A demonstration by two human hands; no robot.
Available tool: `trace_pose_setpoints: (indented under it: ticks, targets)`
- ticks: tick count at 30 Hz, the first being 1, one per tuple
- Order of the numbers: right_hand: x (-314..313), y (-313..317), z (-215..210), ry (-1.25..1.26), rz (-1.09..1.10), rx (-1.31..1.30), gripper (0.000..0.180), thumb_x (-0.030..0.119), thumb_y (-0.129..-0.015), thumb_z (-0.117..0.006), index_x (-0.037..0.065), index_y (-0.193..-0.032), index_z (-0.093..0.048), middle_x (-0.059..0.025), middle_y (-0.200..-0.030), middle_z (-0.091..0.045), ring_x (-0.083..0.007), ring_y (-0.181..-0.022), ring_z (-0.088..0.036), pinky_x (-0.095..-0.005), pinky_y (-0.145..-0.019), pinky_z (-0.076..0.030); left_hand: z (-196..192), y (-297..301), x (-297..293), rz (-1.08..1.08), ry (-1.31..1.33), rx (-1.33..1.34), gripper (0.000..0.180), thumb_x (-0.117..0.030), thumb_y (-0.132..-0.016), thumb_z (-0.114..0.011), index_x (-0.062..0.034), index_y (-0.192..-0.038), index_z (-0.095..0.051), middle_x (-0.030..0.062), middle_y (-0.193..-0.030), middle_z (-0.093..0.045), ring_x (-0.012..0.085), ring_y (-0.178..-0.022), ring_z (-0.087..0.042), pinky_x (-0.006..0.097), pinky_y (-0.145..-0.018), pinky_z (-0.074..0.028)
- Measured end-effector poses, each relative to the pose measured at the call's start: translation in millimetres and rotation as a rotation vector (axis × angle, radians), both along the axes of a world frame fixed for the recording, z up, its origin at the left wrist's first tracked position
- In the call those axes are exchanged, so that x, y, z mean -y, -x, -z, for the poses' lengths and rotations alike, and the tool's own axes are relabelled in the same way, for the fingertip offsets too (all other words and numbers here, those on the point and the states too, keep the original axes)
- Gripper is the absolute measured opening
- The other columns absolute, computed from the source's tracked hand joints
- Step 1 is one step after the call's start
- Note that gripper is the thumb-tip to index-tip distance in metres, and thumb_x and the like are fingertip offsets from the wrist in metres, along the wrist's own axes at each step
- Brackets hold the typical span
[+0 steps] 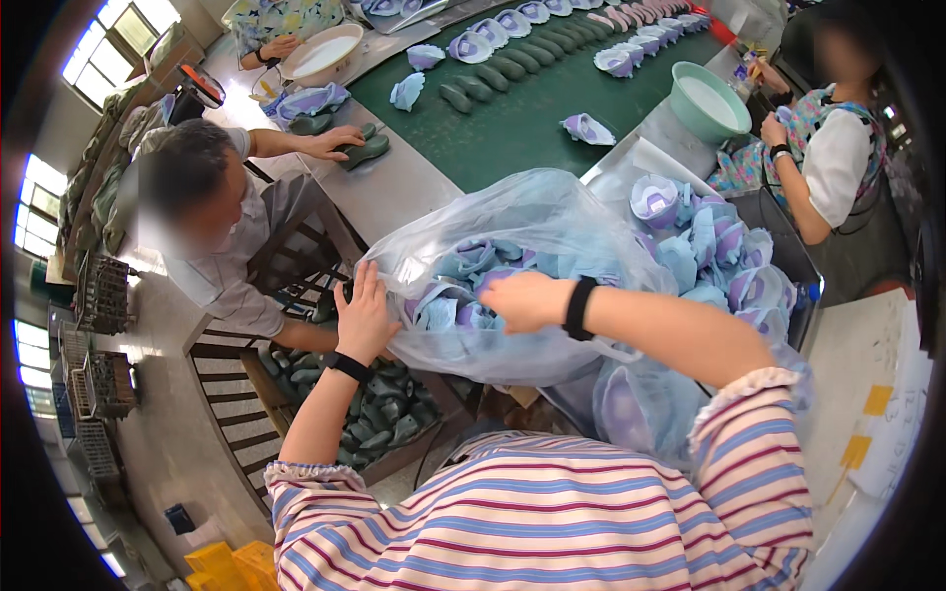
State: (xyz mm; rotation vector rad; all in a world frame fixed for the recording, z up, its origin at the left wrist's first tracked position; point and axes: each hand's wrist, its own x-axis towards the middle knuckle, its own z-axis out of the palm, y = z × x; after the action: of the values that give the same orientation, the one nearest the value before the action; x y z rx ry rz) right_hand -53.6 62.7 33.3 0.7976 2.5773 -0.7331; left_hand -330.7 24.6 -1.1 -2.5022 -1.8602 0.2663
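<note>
A large clear plastic bag point(463, 360) lies open in front of me, filled with light blue and purple shoe uppers point(581, 264). My right hand point(529, 300) reaches into it from the right, fingers curled down around one of the uppers; the fingertips are partly hidden. At the bag's left rim, my left hand point(365, 313) rests with its fingers stretched and apart against the plastic. More shoe uppers point(724, 246) are heaped just right of the bag, in a metal tray.
Dark green shoe lasts point(379, 419) fill a slatted crate at lower left. Beyond the bag, a green work surface point(434, 148) carries rows of lasts and uppers. One co-worker point(222, 217) at left touches lasts; another point(828, 148) sits right, near a green basin point(708, 103).
</note>
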Motion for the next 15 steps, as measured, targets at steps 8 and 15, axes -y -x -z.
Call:
trace_pose_setpoints:
  ticks: [8,15]
  targets:
    - [6.8,80.5,86.1,0.184,0.492,-0.129,0.106,0.034,-0.06,-0.078,-0.009,-0.137,-0.018,-0.035,-0.124,-0.041,-0.0432,-0.107,-0.053,-0.0385,-0.092,-0.045,-14.1,-41.6,29.1,0.267,0.066,0.411,0.035,-0.02,-0.068,-0.07,-0.0066,-0.097,-0.056,0.0101,-0.102,-0.054,0.0282,-0.101,-0.05,0.038,-0.086,-0.04]
    - [-26.4,-30.8,14.4,0.504,0.907,-0.583,0.083,0.013,-0.056,-0.077,-0.007,-0.128,-0.041,-0.0183,-0.113,-0.058,-0.0281,-0.101,-0.058,-0.0328,-0.083,-0.048,14.2,-0.5,43.4,0.188,0.266,0.245,0.045,-0.031,-0.071,-0.07,-0.0035,-0.102,-0.054,0.0123,-0.102,-0.057,0.0299,-0.098,-0.056,0.041,-0.081,-0.044]
